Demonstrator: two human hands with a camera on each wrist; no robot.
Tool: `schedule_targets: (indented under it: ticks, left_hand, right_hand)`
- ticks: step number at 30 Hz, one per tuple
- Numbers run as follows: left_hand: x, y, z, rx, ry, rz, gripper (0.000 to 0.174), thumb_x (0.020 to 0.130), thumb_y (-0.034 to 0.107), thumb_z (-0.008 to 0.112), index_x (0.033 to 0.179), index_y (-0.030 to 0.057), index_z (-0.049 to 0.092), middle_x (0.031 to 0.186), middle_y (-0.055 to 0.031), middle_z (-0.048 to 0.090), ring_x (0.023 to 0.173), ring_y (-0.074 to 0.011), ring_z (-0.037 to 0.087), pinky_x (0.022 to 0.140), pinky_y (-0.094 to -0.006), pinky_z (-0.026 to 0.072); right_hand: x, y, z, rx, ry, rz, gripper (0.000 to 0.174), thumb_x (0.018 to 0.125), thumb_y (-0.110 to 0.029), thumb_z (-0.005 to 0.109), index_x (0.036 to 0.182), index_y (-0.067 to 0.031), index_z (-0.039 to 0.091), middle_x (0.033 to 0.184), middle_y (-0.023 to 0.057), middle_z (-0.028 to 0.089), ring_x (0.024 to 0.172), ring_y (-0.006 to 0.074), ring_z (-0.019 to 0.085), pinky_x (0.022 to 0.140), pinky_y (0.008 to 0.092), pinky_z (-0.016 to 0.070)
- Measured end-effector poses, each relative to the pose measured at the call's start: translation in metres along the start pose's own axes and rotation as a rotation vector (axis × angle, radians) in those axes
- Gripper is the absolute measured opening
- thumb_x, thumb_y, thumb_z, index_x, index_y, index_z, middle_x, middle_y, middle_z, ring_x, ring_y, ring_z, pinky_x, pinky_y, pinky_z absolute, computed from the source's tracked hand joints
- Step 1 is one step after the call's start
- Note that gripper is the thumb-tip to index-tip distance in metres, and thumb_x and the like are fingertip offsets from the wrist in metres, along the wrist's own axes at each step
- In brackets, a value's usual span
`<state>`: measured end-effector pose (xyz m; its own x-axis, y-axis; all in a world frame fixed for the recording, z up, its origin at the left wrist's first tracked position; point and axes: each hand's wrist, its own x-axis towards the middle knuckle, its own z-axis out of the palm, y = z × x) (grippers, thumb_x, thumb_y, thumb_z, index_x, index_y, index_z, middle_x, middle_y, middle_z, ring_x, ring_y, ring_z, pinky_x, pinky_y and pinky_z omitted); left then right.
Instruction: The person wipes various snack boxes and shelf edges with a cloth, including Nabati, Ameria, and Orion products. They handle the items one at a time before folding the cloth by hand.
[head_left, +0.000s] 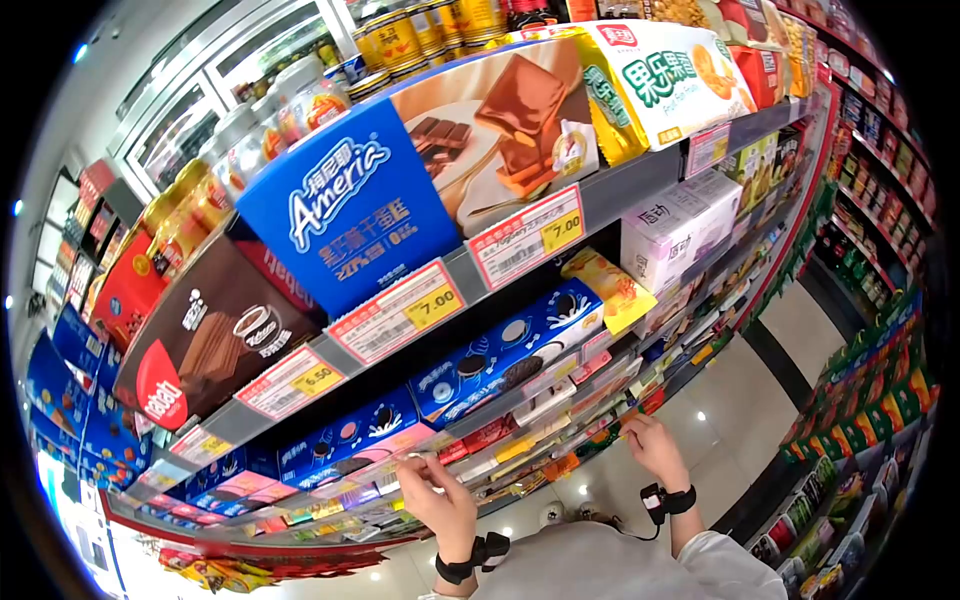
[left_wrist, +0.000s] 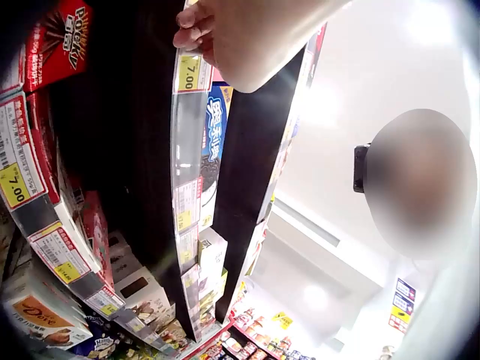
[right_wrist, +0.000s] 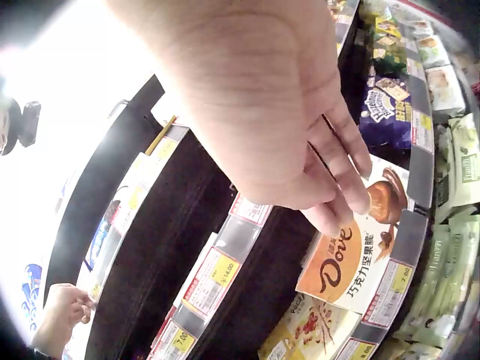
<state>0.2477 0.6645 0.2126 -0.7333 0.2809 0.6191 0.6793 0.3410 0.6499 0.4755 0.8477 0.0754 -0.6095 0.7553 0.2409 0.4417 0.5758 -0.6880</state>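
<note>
My left hand [head_left: 438, 502] is beside the front edge of a lower shelf, its fingers loosely curled. In the left wrist view, the left hand's fingertips [left_wrist: 193, 28] overlap the price strip [left_wrist: 192, 75] marked 7.00. A blue biscuit box [left_wrist: 215, 127] lies just past that strip. My right hand [head_left: 655, 450] is further along the same shelving, with nothing visible in it. Seen from the right wrist, its relaxed fingers [right_wrist: 341, 161] hang in front of an orange and white Dove box [right_wrist: 356, 251], partly covering it.
Above the hands, an upper shelf holds a blue Ameria box [head_left: 340, 200], a brown nabati box [head_left: 215, 325] and a white biscuit pack [head_left: 680, 80]. Blue cookie boxes [head_left: 505, 350] line the shelf below. Across the tiled floor [head_left: 735, 400] stand more stocked racks [head_left: 865, 390].
</note>
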Motion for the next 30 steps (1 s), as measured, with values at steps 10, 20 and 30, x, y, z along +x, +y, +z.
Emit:
schedule_targets:
  ticks: [10, 20, 30]
  left_hand:
    - [0.003, 0.007, 0.011, -0.099, -0.076, 0.110, 0.005, 0.089, -0.001, 0.056, 0.088, -0.0018, 0.051, 0.077, -0.0137, 0.052, 0.063, -0.0270, 0.052, 0.057, -0.0353, 0.0402]
    - [-0.002, 0.034, 0.057, -0.285, -0.300, 0.264, 0.006, 0.087, -0.004, 0.056, 0.090, -0.0027, 0.051, 0.081, -0.0155, 0.052, 0.063, -0.0283, 0.053, 0.056, -0.0362, 0.0417]
    - [-0.022, 0.053, 0.102, -0.430, -0.465, 0.407, 0.009, 0.086, -0.003, 0.060, 0.084, -0.0014, 0.051, 0.077, -0.0154, 0.053, 0.066, -0.0289, 0.054, 0.058, -0.0373, 0.0416]
  right_hand:
    - [-0.032, 0.014, -0.004, -0.025, 0.023, 0.125, 0.013, 0.075, 0.003, 0.053, 0.080, -0.0010, 0.064, 0.085, 0.0159, 0.063, 0.081, 0.0363, 0.060, 0.075, 0.0415, 0.0484]
    - [-0.052, 0.010, -0.016, -0.100, 0.141, 0.177, 0.011, 0.077, 0.001, 0.055, 0.080, -0.0040, 0.064, 0.085, 0.0128, 0.063, 0.081, 0.0357, 0.059, 0.077, 0.0426, 0.0479]
    - [-0.077, 0.018, -0.020, -0.141, 0.122, 0.243, 0.010, 0.078, 0.000, 0.056, 0.081, -0.0046, 0.064, 0.085, 0.0123, 0.063, 0.082, 0.0347, 0.059, 0.078, 0.0434, 0.0481]
